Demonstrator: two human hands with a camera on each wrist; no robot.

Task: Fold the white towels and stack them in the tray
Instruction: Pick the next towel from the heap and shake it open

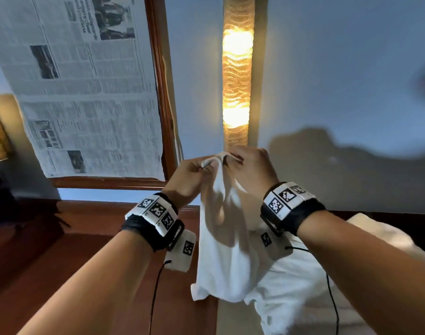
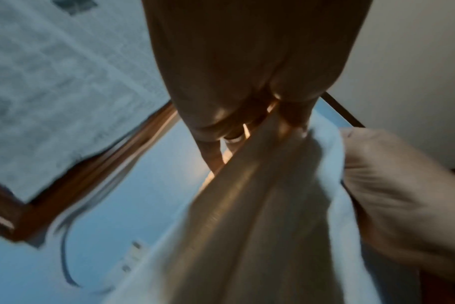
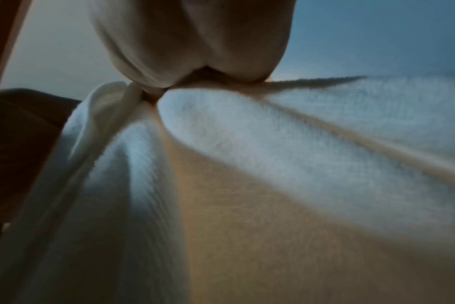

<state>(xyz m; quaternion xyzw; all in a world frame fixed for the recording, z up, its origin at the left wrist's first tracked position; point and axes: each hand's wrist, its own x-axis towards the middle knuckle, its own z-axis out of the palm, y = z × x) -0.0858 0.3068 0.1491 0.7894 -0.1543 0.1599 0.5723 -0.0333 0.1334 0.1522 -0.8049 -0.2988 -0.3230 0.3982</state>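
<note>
Below your raised wrists lies a heap of white towels [image 1: 286,293]; from it one towel [image 1: 221,250] hangs limp, soft and light, so take it by its corners and spread them. Your left hand [image 1: 192,177] and right hand [image 1: 250,170] both pinch its top edge, close together. No tray shows; the wrist views blur.

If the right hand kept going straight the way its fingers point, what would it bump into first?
Probably the left hand. The right hand points sideways toward it, both pinching the top edge of the white towel, nearly touching. Depth is hard to judge, so it might slip just past.
</note>
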